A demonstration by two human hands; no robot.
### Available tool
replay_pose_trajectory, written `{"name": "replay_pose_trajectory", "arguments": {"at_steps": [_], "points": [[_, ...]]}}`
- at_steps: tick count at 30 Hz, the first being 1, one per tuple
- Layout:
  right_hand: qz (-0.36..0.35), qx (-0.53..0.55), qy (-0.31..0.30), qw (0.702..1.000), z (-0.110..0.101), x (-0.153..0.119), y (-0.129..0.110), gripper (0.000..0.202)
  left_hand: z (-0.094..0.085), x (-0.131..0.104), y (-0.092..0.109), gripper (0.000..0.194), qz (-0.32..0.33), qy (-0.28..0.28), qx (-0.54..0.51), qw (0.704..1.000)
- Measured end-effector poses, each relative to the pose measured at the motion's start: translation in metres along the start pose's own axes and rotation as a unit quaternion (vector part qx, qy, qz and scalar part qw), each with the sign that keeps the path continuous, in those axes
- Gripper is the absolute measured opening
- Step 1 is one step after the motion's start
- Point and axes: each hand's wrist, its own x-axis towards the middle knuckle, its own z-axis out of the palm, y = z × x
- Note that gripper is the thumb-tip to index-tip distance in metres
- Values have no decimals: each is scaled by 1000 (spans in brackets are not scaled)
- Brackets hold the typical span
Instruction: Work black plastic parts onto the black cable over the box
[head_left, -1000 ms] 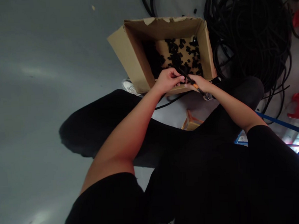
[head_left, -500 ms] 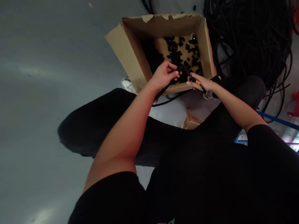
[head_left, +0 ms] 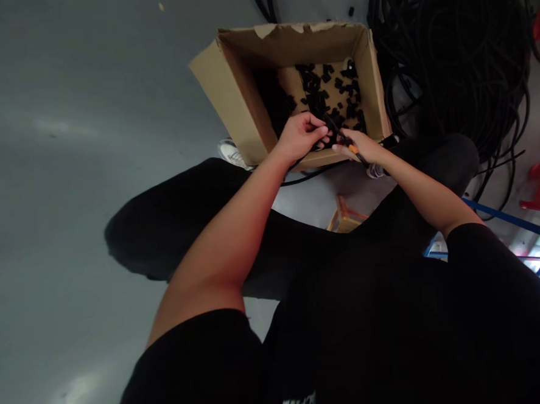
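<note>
While the left hand pinches a black cable end, the right hand grips an orange-marked tool touching it; both hands meet over the near edge of the cardboard box of small black parts.

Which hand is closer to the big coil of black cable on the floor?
Right. The right hand is at the cardboard box's near right corner, beside the cable coil; the left hand is further left, over the box's near edge.
</note>
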Motion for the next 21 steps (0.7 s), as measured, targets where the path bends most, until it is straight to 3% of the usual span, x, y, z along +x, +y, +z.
{"name": "replay_pose_trajectory", "arguments": {"at_steps": [3, 9, 16, 19, 21], "points": [[22, 28, 6, 999, -3, -3, -2, 70, -8, 9, -2, 39, 13, 15, 21, 1000], [55, 83, -40, 994, -3, -6, 1, 71, -24, 16, -5, 41, 31, 11, 27, 999], [-50, 33, -42, 997, 4, 0, 15, 62, -12, 11, -7, 38, 69, 17, -2, 997], [-52, 22, -39, 998, 8, 1, 18, 52, -8, 12, -10, 31, 59, 12, -7, 998], [-49, 24, -34, 998, 10, 2, 19, 52, -6, 12, -12, 38, 47, 6, -2, 999]]}}
